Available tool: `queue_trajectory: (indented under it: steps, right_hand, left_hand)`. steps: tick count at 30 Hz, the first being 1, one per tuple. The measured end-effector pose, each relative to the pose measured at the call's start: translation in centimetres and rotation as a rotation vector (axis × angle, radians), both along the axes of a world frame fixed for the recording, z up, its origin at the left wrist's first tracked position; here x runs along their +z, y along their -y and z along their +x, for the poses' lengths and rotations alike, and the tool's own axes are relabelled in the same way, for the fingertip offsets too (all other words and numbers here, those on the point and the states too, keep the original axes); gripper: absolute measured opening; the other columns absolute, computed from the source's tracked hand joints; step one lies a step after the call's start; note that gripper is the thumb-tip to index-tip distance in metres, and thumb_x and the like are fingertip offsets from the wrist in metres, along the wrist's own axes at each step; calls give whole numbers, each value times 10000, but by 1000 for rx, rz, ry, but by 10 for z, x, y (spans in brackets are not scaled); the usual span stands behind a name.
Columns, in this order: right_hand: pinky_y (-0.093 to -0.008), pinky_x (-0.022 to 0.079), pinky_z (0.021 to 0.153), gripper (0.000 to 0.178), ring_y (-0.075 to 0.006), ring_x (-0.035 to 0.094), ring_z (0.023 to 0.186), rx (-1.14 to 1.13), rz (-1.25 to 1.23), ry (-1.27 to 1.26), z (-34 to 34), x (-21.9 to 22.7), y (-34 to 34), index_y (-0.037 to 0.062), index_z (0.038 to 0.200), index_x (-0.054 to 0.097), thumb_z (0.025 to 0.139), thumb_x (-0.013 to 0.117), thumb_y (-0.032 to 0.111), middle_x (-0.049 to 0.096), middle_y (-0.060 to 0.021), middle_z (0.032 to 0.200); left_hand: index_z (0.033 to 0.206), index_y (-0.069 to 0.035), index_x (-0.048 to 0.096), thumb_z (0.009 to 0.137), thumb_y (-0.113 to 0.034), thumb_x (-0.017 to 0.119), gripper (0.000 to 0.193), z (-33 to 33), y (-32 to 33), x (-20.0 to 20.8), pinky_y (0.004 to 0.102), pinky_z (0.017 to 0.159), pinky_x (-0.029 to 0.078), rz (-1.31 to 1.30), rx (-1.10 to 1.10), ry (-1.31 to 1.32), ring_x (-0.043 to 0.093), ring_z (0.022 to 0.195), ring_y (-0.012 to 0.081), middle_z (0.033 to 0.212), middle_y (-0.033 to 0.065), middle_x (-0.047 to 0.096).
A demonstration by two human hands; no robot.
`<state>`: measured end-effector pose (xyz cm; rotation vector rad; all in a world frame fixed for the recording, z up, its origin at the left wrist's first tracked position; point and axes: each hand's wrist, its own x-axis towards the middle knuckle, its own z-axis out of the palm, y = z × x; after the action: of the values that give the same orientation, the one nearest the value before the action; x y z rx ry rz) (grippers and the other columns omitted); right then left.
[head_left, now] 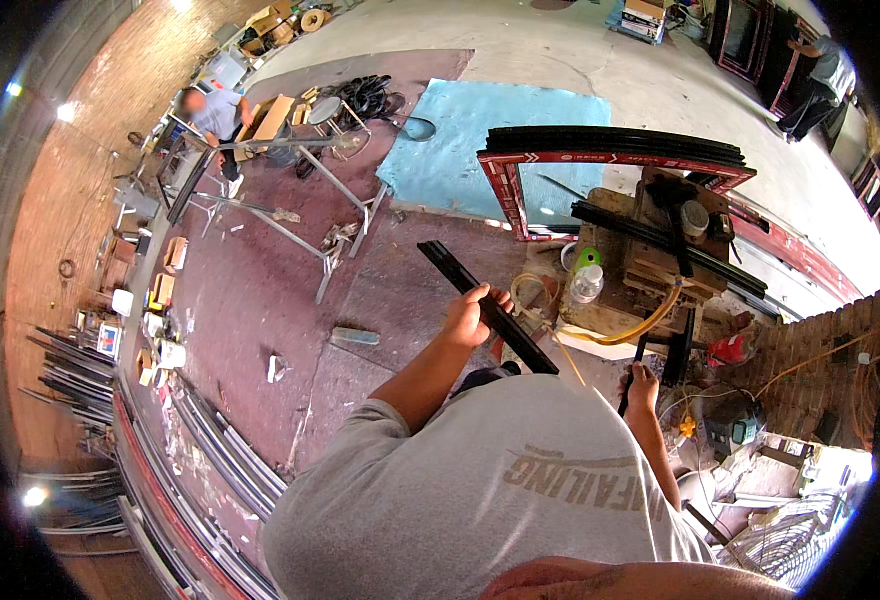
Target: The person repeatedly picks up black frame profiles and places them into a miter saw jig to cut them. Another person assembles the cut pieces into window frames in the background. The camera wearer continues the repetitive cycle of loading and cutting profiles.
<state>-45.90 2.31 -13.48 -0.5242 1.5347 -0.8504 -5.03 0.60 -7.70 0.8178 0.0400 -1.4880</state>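
Fingers of the left hand curl around a long black metal profile strip, gripping it near its middle; the strip runs diagonally from upper left to lower right, its lower end passing toward the person's chest. Right hand is closed on a shorter thin black strip held nearly upright, fingers wrapped about its lower part; whether the fingertips press flat cannot be told at this size. Both strips sit in front of the person's grey shirt, just left of a cluttered wooden workbench. On that bench lie another long black profile bar, a clear plastic bottle with a green cap and a yellow hose. Beyond the bench, a red-edged rectangular frame rests on a light blue mat spread over the concrete floor. Farther left, another person in a grey top stands at a metal trestle table, well apart from the bench.
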Motion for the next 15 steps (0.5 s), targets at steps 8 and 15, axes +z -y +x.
queue_trajectory:
  steps: [8,15]
  right_hand:
    - [-333,415,405,241,-179,513,435,0,5,14,4,18,18,62,897,556,1030,518,259,549,-51,611]
    - [-327,388,426,325,-166,482,448,1,-44,-93,-1,-13,25,38,850,597,1016,555,314,538,-29,611]
  left_hand:
    - [923,-9,533,947,-145,561,141,3,-8,2,487,861,547,-47,12,34,632,833,284,869,124,578]
    - [876,-31,519,907,-103,579,99,7,-20,6,525,885,534,-56,-2,-5,620,811,291,860,131,585]
